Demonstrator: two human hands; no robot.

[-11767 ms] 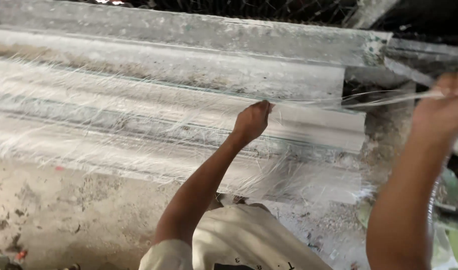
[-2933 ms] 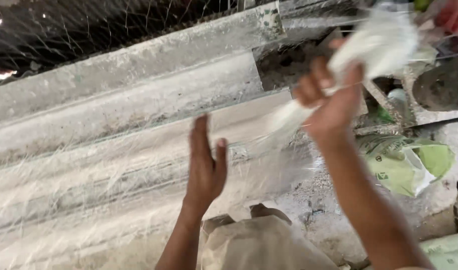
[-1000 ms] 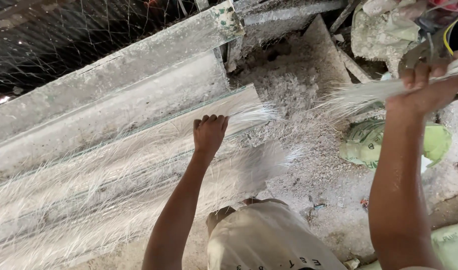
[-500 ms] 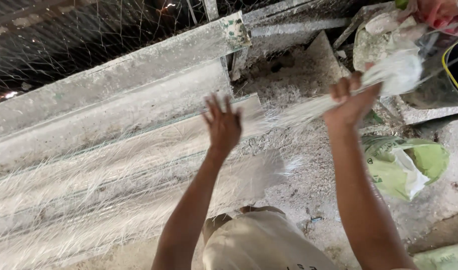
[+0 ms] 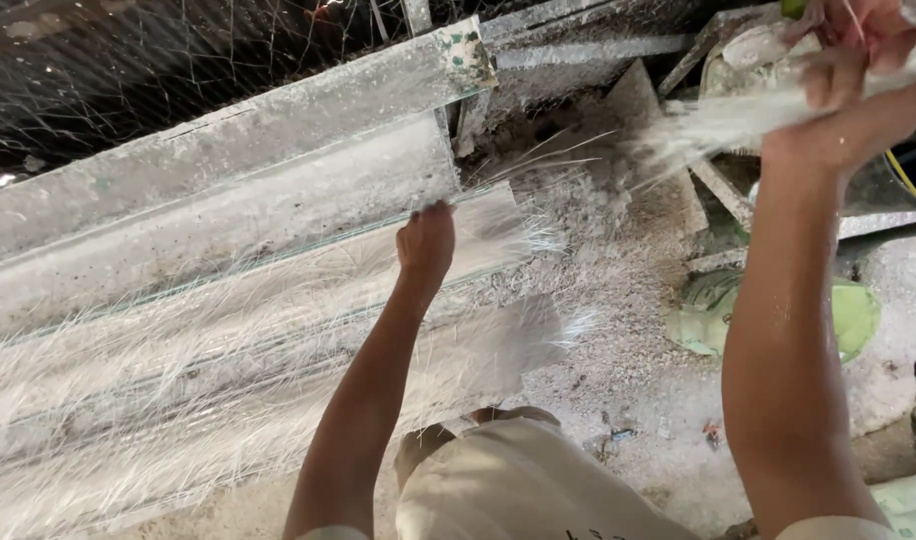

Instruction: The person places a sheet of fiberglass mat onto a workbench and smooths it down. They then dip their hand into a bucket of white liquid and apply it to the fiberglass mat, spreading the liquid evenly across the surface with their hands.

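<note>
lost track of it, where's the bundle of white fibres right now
In the head view it is at the upper right, gripped in the right hand, the bundle of white fibres trailing left above the gravelly floor.

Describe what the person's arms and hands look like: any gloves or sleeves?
No gloves: the left hand and right hand are bare, as are both forearms. Pale specks of dust dot the right forearm. Light beige cloth shows below the arms.
</note>
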